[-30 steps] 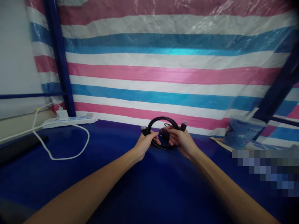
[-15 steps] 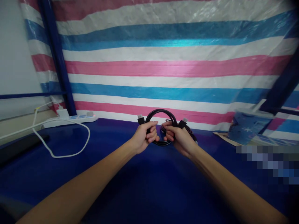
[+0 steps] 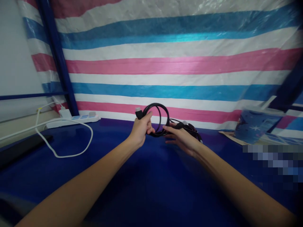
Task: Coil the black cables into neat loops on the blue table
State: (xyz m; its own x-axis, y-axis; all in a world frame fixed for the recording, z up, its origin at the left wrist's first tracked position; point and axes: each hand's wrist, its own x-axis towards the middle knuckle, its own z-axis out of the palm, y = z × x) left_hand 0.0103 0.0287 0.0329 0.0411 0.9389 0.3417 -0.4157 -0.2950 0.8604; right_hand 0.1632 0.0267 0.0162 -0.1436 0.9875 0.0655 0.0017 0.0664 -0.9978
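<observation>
A black cable (image 3: 168, 117), wound into a round coil, is held up over the blue table at the middle of the view. My left hand (image 3: 141, 127) is closed around the coil's left side, thumb on top. A black plug with a pale metal end (image 3: 138, 112), HDMI-like, sticks up beside that thumb. At the coil's lower right, my right hand (image 3: 181, 137) has its fingers stretched out and apart, the fingertips against the loops. Just beyond it lies a second black plug (image 3: 180, 125). More dark cable (image 3: 193, 130) is bunched behind the right hand, partly hidden.
At the back left, a white power strip (image 3: 82, 118) holds a white charger, whose white cable (image 3: 91, 138) loops over the blue table (image 3: 142, 189). A black flat object (image 3: 23, 149) lies at far left. A blue cup (image 3: 253, 124) with a straw stands right, before a striped sheet (image 3: 165, 66).
My left hand has moved slightly left and up with the coil. My right hand's fingers have loosened and straightened, and the loops have spread apart. The view has shifted slightly.
</observation>
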